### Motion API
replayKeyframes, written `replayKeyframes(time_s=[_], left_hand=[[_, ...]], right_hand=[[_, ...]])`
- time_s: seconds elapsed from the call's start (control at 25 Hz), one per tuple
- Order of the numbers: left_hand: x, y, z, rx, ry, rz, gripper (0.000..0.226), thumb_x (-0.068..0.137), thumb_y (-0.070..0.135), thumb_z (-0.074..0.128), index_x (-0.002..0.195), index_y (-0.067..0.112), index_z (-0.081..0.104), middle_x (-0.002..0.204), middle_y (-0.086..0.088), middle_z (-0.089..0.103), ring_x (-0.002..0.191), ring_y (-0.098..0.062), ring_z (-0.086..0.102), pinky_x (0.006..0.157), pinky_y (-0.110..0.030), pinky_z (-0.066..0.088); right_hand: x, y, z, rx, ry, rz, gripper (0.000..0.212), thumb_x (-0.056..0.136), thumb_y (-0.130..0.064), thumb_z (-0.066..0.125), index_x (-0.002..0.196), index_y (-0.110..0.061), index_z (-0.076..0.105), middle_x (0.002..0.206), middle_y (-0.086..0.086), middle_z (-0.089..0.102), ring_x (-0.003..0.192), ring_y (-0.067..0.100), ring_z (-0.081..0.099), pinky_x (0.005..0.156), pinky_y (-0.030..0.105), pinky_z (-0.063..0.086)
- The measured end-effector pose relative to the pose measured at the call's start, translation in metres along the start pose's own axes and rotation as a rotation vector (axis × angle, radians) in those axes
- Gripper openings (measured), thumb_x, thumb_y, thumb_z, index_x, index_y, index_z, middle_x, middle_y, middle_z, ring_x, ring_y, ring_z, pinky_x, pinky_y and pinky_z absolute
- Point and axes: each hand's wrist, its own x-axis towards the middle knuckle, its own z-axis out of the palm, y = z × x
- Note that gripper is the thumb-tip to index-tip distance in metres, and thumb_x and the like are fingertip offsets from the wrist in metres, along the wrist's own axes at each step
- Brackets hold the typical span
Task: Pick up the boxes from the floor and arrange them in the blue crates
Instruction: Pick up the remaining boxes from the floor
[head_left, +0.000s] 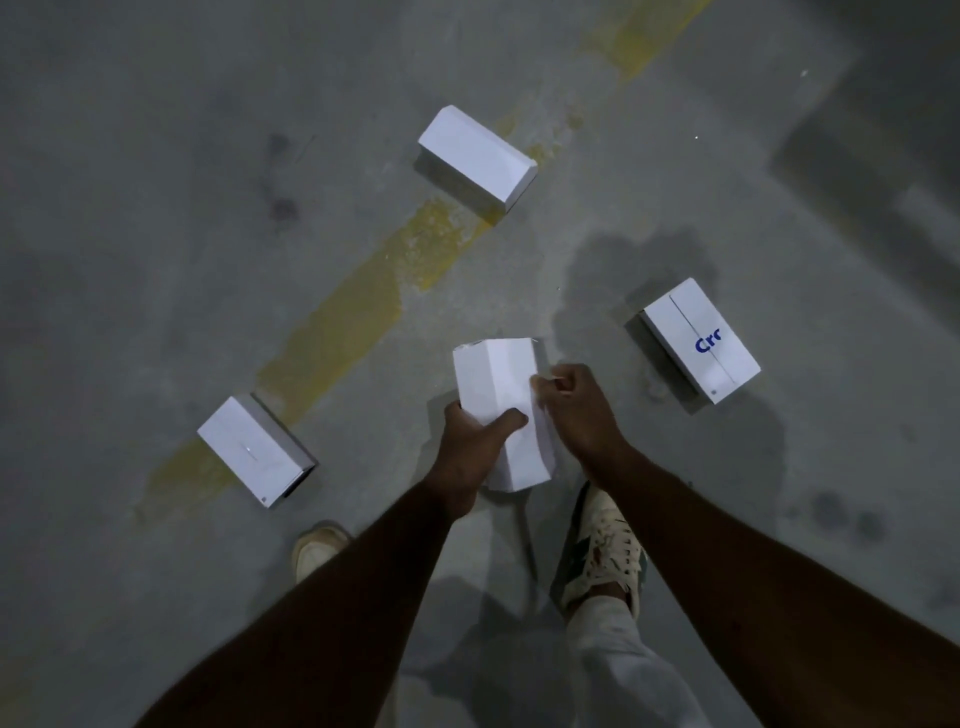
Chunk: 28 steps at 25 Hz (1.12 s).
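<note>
Dim grey concrete floor (156, 208) with a worn yellow stripe (353, 317) running diagonally; no blue crates in view. Far left, a white box (254, 449) lies flat on the stripe's lower end. Centre top, a second white box (475, 156) sits across the stripe, well apart from the rest. Centre, the left hand (470, 447) grips the held box (501, 410) from below, thumb across its face; its top edge looks crumpled. The right hand (576, 410) touches its right edge, fingers curled, seemingly pinching it. Far right, a box with blue lettering (698, 340) lies flat. Risks: thin card could crush further under a tight grip; a loose one-sided hold could let it slip; shoes (602, 551) near the boxes could kick one.
</note>
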Motion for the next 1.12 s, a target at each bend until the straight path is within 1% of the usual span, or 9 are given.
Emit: replayKeyframes(time_s=[0.16, 0.36, 0.44, 0.56, 0.68, 0.8, 0.88, 1.0, 1.12], left_hand=[[0.019, -0.013, 0.009, 0.045, 0.029, -0.040, 0.080, 0.082, 0.036, 0.079, 0.142, 0.020, 0.030, 0.131, -0.002, 0.049, 0.114, -0.019, 0.049, 0.090, -0.035, 0.040], [0.030, -0.004, 0.066, 0.111, 0.049, -0.063, 0.080, 0.083, 0.038, 0.078, 0.142, 0.017, 0.027, 0.127, -0.001, 0.047, 0.112, -0.020, 0.048, 0.092, -0.037, 0.045], [0.038, 0.004, 0.093, 0.169, 0.054, -0.058, 0.086, 0.076, 0.051, 0.079, 0.140, 0.021, 0.030, 0.130, -0.001, 0.051, 0.116, -0.024, 0.052, 0.101, -0.046, 0.049], [0.054, 0.013, 0.131, 0.310, 0.068, -0.015, 0.091, 0.063, 0.066, 0.075, 0.134, 0.025, 0.036, 0.125, 0.002, 0.056, 0.113, -0.024, 0.057, 0.101, -0.051, 0.051], [0.068, 0.020, 0.159, 0.345, 0.072, -0.002, 0.088, 0.069, 0.060, 0.079, 0.136, 0.023, 0.035, 0.121, 0.003, 0.054, 0.108, -0.018, 0.055, 0.101, -0.049, 0.052], [0.076, 0.022, 0.172, 0.329, 0.064, -0.032, 0.089, 0.072, 0.053, 0.082, 0.139, 0.024, 0.032, 0.117, 0.005, 0.049, 0.111, -0.019, 0.053, 0.103, -0.050, 0.051], [0.072, 0.025, 0.172, 0.345, 0.085, -0.056, 0.089, 0.072, 0.053, 0.082, 0.139, 0.025, 0.031, 0.123, 0.001, 0.052, 0.115, -0.023, 0.054, 0.104, -0.052, 0.049], [0.048, 0.047, 0.162, 0.291, 0.081, -0.075, 0.088, 0.076, 0.049, 0.081, 0.141, 0.022, 0.028, 0.132, -0.005, 0.051, 0.121, -0.027, 0.053, 0.107, -0.054, 0.047], [-0.004, 0.087, 0.149, 0.159, 0.019, 0.023, 0.087, 0.077, 0.051, 0.080, 0.143, 0.018, 0.034, 0.129, -0.001, 0.053, 0.115, -0.023, 0.055, 0.102, -0.044, 0.049]], right_hand=[[0.030, 0.012, -0.039, -0.266, 0.350, -0.040, 0.064, 0.083, -0.026, 0.075, 0.135, -0.006, 0.045, 0.133, 0.013, 0.050, 0.119, 0.027, 0.052, 0.097, 0.042, 0.050], [0.066, 0.037, -0.107, -0.490, 0.570, -0.124, 0.068, 0.072, -0.019, 0.078, 0.131, -0.001, 0.047, 0.131, 0.021, 0.047, 0.122, 0.038, 0.044, 0.101, 0.041, 0.037], [0.078, 0.051, -0.127, -0.529, 0.582, -0.156, 0.074, 0.069, -0.021, 0.081, 0.132, -0.002, 0.047, 0.133, 0.021, 0.047, 0.124, 0.038, 0.044, 0.104, 0.042, 0.036], [0.099, 0.070, -0.149, -0.591, 0.533, -0.124, 0.093, 0.067, -0.032, 0.087, 0.142, -0.005, 0.041, 0.141, 0.019, 0.046, 0.132, 0.037, 0.041, 0.109, 0.046, 0.037], [0.116, 0.085, -0.162, -0.688, 0.392, -0.042, 0.115, 0.067, -0.043, 0.087, 0.154, -0.009, 0.020, 0.148, 0.018, 0.041, 0.137, 0.037, 0.040, 0.113, 0.050, 0.033], [0.120, 0.088, -0.166, -0.805, 0.318, -0.035, 0.118, 0.069, -0.044, 0.084, 0.157, -0.015, 0.010, 0.142, 0.020, 0.042, 0.130, 0.038, 0.043, 0.104, 0.052, 0.040], [0.115, 0.085, -0.161, -0.685, 0.303, -0.023, 0.118, 0.066, -0.049, 0.084, 0.155, -0.019, 0.011, 0.141, 0.017, 0.042, 0.129, 0.037, 0.043, 0.103, 0.052, 0.041], [0.085, 0.055, -0.163, 0.040, 0.248, 0.040, 0.104, 0.065, -0.056, 0.078, 0.149, -0.028, 0.023, 0.139, 0.003, 0.046, 0.125, 0.030, 0.051, 0.097, 0.052, 0.052], [0.023, 0.009, -0.179, 0.358, 0.041, -0.003, 0.070, 0.086, -0.031, 0.073, 0.141, -0.031, 0.030, 0.129, -0.006, 0.049, 0.110, 0.017, 0.060, 0.079, 0.034, 0.060]])
